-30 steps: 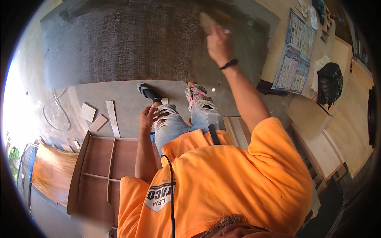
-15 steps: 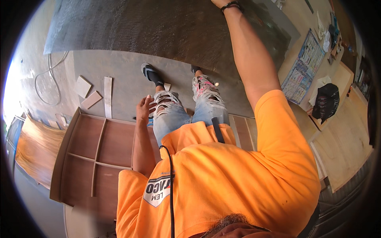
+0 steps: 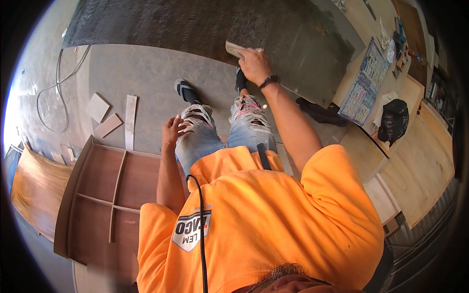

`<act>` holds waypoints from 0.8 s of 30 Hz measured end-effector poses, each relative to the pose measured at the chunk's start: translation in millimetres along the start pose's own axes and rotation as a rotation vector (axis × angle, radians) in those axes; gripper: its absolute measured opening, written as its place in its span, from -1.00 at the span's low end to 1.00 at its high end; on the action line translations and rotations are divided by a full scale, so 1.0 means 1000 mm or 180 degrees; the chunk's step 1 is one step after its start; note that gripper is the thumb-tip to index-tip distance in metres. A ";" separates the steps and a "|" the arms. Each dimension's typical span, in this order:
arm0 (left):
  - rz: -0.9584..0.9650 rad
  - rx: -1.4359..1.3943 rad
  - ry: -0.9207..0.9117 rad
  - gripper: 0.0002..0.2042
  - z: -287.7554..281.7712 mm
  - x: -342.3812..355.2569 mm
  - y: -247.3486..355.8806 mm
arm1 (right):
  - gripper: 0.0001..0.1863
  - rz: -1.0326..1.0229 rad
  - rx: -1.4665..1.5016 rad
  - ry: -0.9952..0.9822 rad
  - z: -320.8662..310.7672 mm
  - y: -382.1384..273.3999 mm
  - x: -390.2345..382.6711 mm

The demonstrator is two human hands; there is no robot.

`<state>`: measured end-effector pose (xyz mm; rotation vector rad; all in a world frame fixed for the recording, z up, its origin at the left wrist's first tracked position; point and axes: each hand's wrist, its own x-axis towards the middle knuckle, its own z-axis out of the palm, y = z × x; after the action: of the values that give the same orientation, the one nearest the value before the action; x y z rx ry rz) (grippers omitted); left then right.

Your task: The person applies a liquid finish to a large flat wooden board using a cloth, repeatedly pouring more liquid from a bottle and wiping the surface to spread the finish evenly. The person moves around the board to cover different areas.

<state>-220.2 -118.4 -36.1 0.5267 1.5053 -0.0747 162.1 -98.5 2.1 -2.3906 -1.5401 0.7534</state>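
Over dark panel [image 3: 181, 24], spreader [image 3: 234, 49] juts from right hand [image 3: 256, 67]

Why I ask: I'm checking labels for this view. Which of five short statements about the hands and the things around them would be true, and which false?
1. The right hand holds a pale flat tool. True.
2. The left hand rests on the dark board. False: it is beside the left leg of the torn jeans.
3. The dark board runs past the top edge of the picture. True.
4. The dark wristband is on the left wrist. False: it is on the right wrist.
5. The wooden frame with crossing dividers lies on the person's right. False: it lies on the left.
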 end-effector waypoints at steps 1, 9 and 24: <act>0.0039 0.0032 0.0002 -0.52 -0.006 -0.002 0.006 | -0.71 0.0029 -0.0041 -0.0045 0.003 -0.008 -0.011; 0.0140 0.0244 0.0084 -0.45 -0.062 -0.014 0.022 | -0.71 0.0321 0.0384 -0.0107 0.035 -0.030 -0.101; 0.0420 0.0931 -0.1106 -0.57 0.153 -0.032 0.070 | -0.66 0.1876 0.0376 0.1509 -0.154 0.188 -0.028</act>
<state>-55.1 -122.4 11.2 0.8029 1.1222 -0.2726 381.1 -189.5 61.3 -2.6837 -0.5995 0.3043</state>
